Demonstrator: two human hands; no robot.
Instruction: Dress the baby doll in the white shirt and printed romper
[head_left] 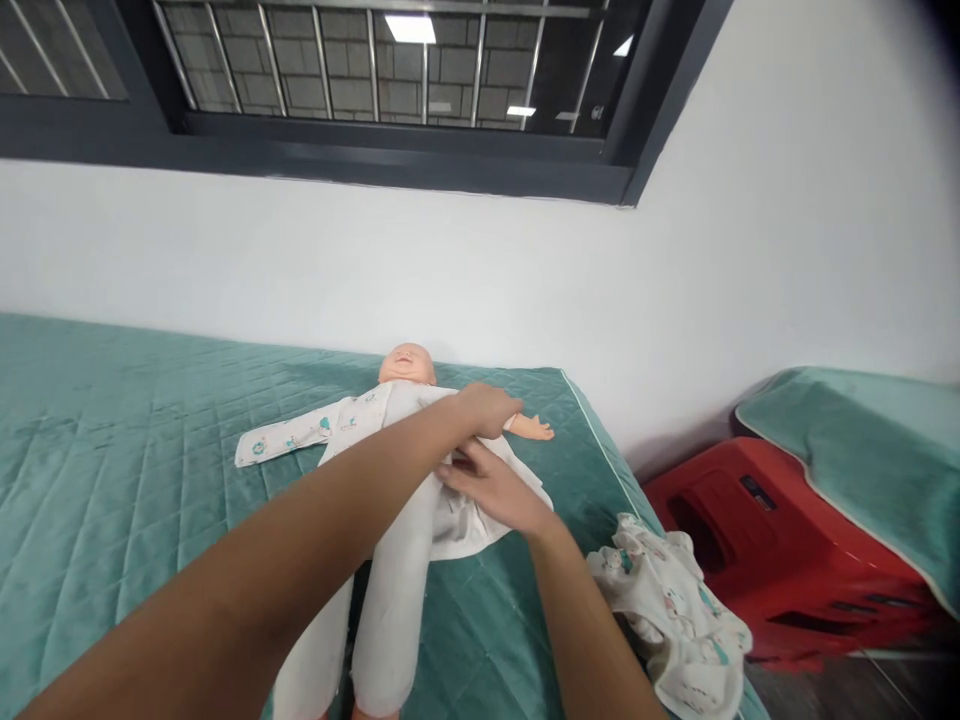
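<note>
A baby doll lies on its back, head toward the wall, in white leggings and a white printed shirt. The shirt's sleeve on the left lies stretched out flat. My left hand reaches across the doll's body and is closed round its arm on the right; the doll's small bare hand shows past my fingers. Just below, my right hand is at the shirt's side, thumb and fingers on the cloth. Its fingertips are partly hidden under my left hand.
A crumpled white printed garment lies at the right edge of the green quilted bed cover. Beyond that edge is a red plastic stool with green cloth over it. A white wall and barred window stand behind.
</note>
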